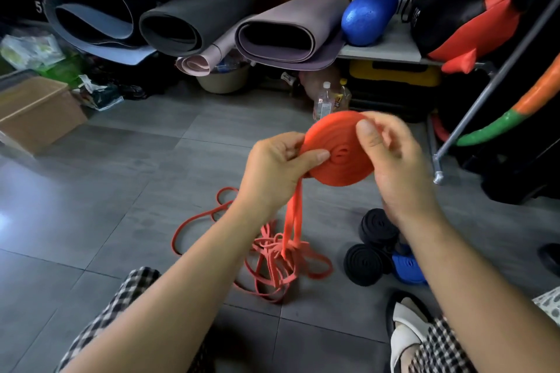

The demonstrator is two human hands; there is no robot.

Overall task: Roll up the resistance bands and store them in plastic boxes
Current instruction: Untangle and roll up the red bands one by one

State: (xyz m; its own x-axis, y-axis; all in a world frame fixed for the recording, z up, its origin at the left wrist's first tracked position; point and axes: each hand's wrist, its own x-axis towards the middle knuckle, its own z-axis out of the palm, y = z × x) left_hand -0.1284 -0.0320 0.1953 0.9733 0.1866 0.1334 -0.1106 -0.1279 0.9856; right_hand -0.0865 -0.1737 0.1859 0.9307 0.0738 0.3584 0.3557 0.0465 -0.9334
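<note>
While the left hand (274,166) pinches the orange coil (338,150) at its edge, thumb pressed on the face, the right hand (391,157) grips the far rim — both curled round it, held above the floor (151,160). Its unrolled tail (292,221) hangs to a loose orange heap (272,257). Two black rolls (365,263) and a blue roll (407,266) lie finished nearby; I judge boxing still ahead — a box (36,112) waits well apart, left.
</note>
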